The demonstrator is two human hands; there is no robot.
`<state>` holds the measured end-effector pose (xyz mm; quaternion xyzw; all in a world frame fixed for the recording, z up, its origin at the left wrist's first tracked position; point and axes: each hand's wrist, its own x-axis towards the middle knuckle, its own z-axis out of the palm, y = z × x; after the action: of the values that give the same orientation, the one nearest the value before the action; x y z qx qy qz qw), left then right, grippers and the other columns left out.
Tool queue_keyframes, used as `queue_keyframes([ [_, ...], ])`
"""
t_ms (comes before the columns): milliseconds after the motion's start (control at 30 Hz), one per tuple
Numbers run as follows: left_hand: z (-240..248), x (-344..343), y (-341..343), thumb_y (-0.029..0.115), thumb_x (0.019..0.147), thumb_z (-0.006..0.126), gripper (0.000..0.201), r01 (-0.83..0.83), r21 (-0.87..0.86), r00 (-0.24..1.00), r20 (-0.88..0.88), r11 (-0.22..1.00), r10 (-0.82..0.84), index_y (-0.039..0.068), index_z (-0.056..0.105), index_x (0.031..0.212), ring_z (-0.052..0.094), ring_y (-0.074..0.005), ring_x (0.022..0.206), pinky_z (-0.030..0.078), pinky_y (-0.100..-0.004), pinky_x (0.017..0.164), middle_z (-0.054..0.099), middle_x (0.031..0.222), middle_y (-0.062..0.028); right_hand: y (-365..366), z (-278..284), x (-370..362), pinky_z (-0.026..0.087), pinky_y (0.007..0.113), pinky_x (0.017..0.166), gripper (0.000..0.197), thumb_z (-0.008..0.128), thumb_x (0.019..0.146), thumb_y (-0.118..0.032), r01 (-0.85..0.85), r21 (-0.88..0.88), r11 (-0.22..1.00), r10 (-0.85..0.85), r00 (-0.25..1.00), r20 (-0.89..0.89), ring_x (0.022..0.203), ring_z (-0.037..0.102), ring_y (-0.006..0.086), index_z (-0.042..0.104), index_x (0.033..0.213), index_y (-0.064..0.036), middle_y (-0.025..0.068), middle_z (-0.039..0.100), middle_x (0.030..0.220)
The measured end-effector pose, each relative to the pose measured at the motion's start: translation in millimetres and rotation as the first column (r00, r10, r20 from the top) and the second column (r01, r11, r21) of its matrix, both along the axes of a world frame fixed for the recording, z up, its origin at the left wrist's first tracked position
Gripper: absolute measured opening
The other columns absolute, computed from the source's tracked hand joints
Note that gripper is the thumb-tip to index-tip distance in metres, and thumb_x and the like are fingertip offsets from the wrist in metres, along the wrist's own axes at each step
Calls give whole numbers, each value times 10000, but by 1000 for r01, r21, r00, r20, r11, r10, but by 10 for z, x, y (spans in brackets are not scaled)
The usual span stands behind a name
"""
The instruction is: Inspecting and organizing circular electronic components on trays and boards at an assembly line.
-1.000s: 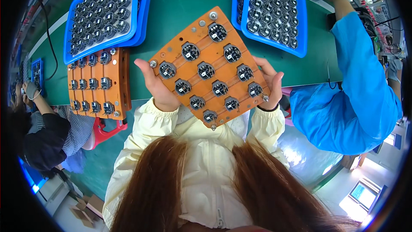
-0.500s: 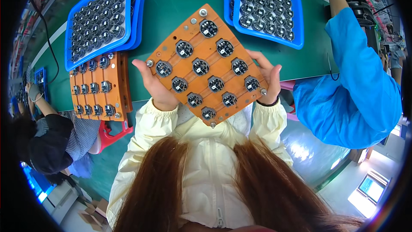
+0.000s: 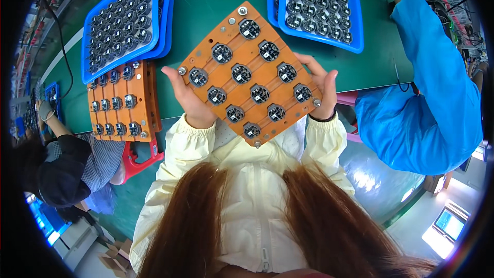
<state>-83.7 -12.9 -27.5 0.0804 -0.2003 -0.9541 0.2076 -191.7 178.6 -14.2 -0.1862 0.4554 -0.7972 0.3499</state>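
Between my two hands I hold an orange-brown fixture board [image 3: 226, 74], turned cornerwise over the near edge of the bench. Several round black parts with small circuit boards sit in its holes, and metal pins stand at its corners. My left hand [image 3: 193, 103] grips the left edge, its thumb pointing up and away from the surface. On the opposite edge my right hand [image 3: 324, 90] holds the board, thumb raised, with some fingers hidden underneath.
Stacked blue trays [image 3: 157, 31] of round black parts lean over more orange boards [image 3: 145, 108] at left. Other blue trays [image 3: 319, 41] stand at the far right on the green bench [image 3: 221, 0]. A blue-sleeved person [image 3: 427, 72] works at right, another person [image 3: 72, 170] at left.
The board and both hands have shifted very slightly upward in the picture. My grip looks the same. The blue-sleeved arm at right has moved a little farther up.
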Motion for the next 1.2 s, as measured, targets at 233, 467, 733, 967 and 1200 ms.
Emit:
queue_keyframes([
  [233, -63, 5, -31, 628, 868, 255, 774, -45, -12, 997, 70, 999, 46, -30, 379, 1258, 483, -293, 1103, 398, -430, 926, 460, 1257, -161, -15, -40, -3, 437, 386, 905, 813, 228, 866, -631, 9, 27, 1000, -9, 1000, -18, 1092, 510, 284, 355, 1230, 85, 208, 470, 1218],
  [467, -51, -23, -20, 612, 874, 271, 742, -21, -4, 1000, -9, 1000, 21, -14, 386, 1257, 474, -294, 1116, 384, -437, 942, 457, 1264, -155, 3, -66, -25, 435, 386, 908, 805, 226, 873, -619, 24, 26, 999, -23, 999, -31, 1097, 508, 288, 349, 1239, 87, 213, 467, 1227],
  [733, -43, -34, -19, 616, 870, 281, 742, 2, 2, 1000, -27, 1000, -2, -7, 388, 1259, 471, -298, 1118, 381, -443, 944, 456, 1268, -147, 1, -69, -27, 416, 375, 925, 792, 233, 881, -605, 26, 13, 1000, -25, 999, -40, 1113, 493, 278, 346, 1249, 87, 201, 463, 1235],
  [967, -72, -37, -21, 624, 867, 267, 756, -33, -36, 997, 63, 999, 35, -7, 382, 1266, 468, -302, 1123, 379, -446, 944, 453, 1273, -146, 6, -100, -19, 412, 350, 918, 747, 186, 899, -582, 29, 8, 1000, -28, 998, -59, 1087, 520, 256, 346, 1274, 44, 195, 498, 1210],
  [1200, -28, -81, 0, 640, 861, 252, 771, -104, -111, 985, 125, 988, 118, -26, 428, 1207, 519, -272, 1060, 432, -410, 893, 504, 1203, -147, -3, -128, -35, 418, 337, 915, 722, 195, 917, -546, 73, 12, 997, -72, 996, -59, 1089, 521, 246, 356, 1278, 57, 187, 506, 1207],
])
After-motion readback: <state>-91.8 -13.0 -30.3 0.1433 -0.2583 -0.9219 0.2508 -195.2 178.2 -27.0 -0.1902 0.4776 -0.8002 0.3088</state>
